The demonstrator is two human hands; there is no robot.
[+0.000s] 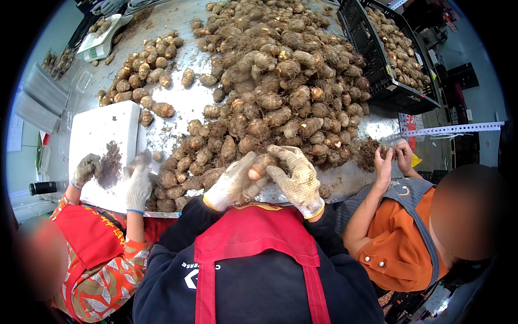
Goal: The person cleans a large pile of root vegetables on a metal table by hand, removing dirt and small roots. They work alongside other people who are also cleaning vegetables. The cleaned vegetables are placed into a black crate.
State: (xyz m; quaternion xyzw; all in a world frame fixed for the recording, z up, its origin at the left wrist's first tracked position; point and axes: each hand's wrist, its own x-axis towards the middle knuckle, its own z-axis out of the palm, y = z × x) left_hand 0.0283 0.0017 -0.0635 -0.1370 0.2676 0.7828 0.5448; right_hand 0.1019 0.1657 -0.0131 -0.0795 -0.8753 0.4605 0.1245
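In front of my chest, a taro root (259, 168) with a pale pinkish end is held between my two gloved hands. My left hand (233, 183) is closed around its left side, in a whitish knit glove with a yellow cuff edge. On the other side, my right hand (297, 179), in a cream textured glove, curls its fingers against the root. Just beyond my hands rises a large heap of hairy brown taro roots (278, 116). A few paler roots (251, 190) lie below my hands, partly hidden by them.
At left, a co-worker's gloved hands (137, 186) are over a white foam box lid (102, 121) with dirt on it. At right, another person's bare hands (391, 157) hold something brown. A black crate (399, 94) of roots, a smaller pile (145, 70) and a scale (102, 40) stand farther off.
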